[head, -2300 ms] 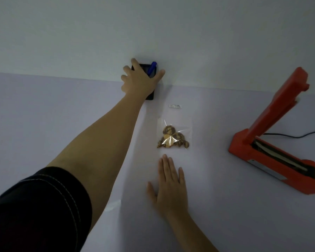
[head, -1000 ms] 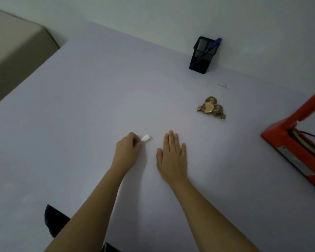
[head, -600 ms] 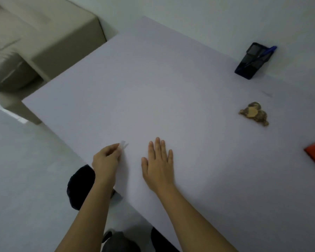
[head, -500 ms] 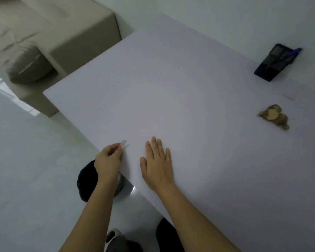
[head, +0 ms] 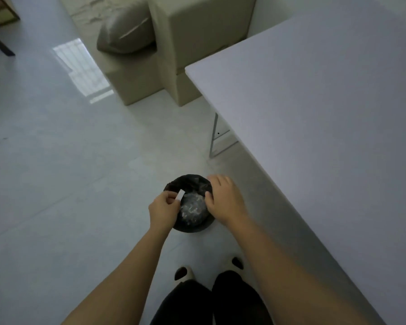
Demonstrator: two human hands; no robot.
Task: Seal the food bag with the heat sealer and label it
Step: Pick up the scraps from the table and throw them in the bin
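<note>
My left hand (head: 163, 208) pinches a small white paper strip (head: 180, 196) between thumb and fingers, held over a black waste bin (head: 192, 227) on the floor. My right hand (head: 224, 198) hovers beside it over the bin's right rim, fingers loosely curled and holding nothing. Crumpled clear plastic lies inside the bin. The food bag, the heat sealer and the pen holder are out of view.
The white table (head: 326, 109) fills the right side, its near edge just right of my right arm. A beige sofa (head: 174, 43) with a cushion stands at the back. My legs and slippers (head: 184, 274) are below the bin on the pale tiled floor.
The view swung left and down from the tabletop to the floor. Both hands left the table; the left carried the white strip over the bin. The bag and pen holder dropped out of view.
</note>
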